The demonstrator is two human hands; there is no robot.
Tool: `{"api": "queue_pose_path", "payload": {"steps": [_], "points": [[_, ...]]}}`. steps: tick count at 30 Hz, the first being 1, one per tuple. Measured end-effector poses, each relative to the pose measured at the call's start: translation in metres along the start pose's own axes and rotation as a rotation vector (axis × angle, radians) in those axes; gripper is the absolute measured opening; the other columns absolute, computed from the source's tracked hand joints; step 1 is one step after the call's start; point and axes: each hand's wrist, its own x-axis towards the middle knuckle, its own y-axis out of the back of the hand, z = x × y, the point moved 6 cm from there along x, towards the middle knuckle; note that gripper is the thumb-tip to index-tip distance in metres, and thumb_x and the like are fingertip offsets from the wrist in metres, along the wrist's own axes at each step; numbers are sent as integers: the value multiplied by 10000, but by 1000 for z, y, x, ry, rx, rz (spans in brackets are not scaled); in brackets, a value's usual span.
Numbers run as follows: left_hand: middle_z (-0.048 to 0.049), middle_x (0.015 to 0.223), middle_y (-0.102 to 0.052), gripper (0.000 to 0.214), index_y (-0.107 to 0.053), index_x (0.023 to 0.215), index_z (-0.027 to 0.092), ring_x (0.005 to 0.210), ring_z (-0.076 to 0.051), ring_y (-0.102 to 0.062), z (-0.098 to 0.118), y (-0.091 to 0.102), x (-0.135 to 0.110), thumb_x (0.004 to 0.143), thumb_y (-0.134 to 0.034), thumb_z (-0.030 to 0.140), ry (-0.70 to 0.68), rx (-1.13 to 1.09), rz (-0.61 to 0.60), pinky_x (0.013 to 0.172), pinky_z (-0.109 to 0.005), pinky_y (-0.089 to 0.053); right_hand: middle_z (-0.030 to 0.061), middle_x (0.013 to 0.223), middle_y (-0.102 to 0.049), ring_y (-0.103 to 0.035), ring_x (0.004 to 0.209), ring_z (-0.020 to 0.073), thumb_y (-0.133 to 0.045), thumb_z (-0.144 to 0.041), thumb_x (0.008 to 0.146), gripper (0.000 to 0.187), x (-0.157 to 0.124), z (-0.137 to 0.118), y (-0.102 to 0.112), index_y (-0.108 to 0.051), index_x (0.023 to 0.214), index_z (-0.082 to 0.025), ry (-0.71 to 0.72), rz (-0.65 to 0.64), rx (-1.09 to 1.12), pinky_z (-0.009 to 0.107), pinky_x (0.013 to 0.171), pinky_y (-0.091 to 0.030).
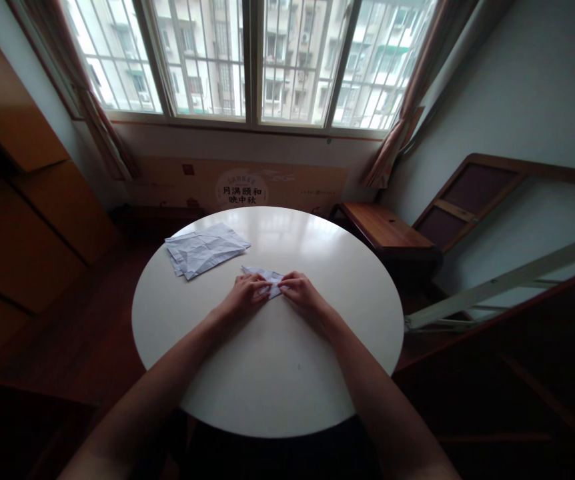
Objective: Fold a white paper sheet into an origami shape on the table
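A small folded sheet of paper [273,276] lies near the middle of the round white table, pale and creased, with a pointed corner at its upper left. My left hand [248,291] grips its left side, fingers pressed together on the paper. From the other side, my right hand [301,291] pinches the paper's right part, its fingertips close to those of the left. Both hands cover much of the sheet, so its full shape is hidden.
Several crumpled sheets of paper [208,249] lie stacked at the table's far left. Under the hands is the round white table [277,373]. A wooden bench [387,227] stands beyond its right edge, and a printed banner [287,190] runs below the window.
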Motion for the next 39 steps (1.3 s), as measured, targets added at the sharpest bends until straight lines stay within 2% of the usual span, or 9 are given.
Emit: {"api": "queue_pose_path", "payload": {"steps": [5, 10, 17, 22, 24, 26, 31, 35, 39], "points": [[-166, 1432, -439, 634, -494, 1340, 194, 1332, -331, -368, -10, -2, -3, 831, -514, 572, 215, 217, -54, 1085, -548, -208, 77, 941, -669, -622, 889, 191, -654, -213, 790, 157, -1, 11, -7, -761, 904, -223, -43, -22, -16, 329, 856, -471], [-206, 1515, -278, 883, -362, 1428, 125, 1415, -349, -208, -20, -4, -5, 792, -368, 738, 332, 359, -128, 1115, -594, -18, 74, 942, -660, -619, 892, 186, -648, -211, 791, 162, -1, 13, -8, -758, 909, -222, -62, -22, 4, 320, 860, -468], [-200, 1542, -202, 950, -302, 1460, 119, 1434, -358, -131, -21, -7, -5, 780, -281, 781, 373, 429, -163, 1110, -606, -36, 71, 948, -655, -617, 895, 184, -649, -212, 788, 164, -1, 13, -7, -757, 912, -224, -88, -35, 7, 314, 858, -465], [-196, 1546, -196, 951, -290, 1468, 139, 1432, -370, -119, -26, -7, -5, 769, -325, 784, 380, 410, -156, 1107, -616, -40, 71, 954, -654, -608, 915, 188, -658, -210, 783, 164, -1, 11, -6, -755, 915, -221, -92, -35, -13, 321, 876, -453], [-189, 1551, -188, 920, -320, 1455, 143, 1431, -380, -107, -26, -5, -5, 774, -377, 760, 348, 369, -127, 1105, -623, -51, 70, 955, -654, -606, 917, 188, -654, -216, 789, 166, -1, 10, -6, -754, 921, -223, -91, -40, -19, 324, 880, -449], [-183, 1550, -196, 848, -369, 1429, 146, 1428, -373, -128, -23, -2, -4, 793, -442, 703, 248, 305, -76, 1114, -604, -93, 69, 953, -653, -607, 911, 187, -650, -224, 793, 168, -2, 9, -5, -752, 926, -225, -86, -43, -22, 324, 876, -450], [-112, 1406, -478, 512, -510, 1327, 229, 1319, -269, -396, -9, 1, -2, 860, -544, 435, -69, 105, -8, 1114, -480, -262, 67, 941, -653, -603, 900, 188, -652, -228, 791, 169, -2, 8, -4, -751, 928, -226, -83, -42, -43, 322, 867, -452], [-105, 1273, -591, 385, -619, 1211, 246, 1190, -253, -530, -13, -3, 0, 842, -597, 355, -111, 2, 9, 1042, -440, -375, 68, 942, -651, -596, 889, 186, -648, -242, 798, 177, -2, 8, -5, -747, 943, -223, -75, -48, -41, 318, 852, -451], [-107, 1278, -595, 357, -645, 1180, 249, 1199, -259, -533, -15, -5, 0, 839, -603, 345, -110, -45, -7, 1050, -450, -368, 74, 965, -660, -562, 943, 217, -638, -256, 810, 178, -3, 10, 1, -744, 952, -238, -149, 22, -104, 360, 885, -422]]}}
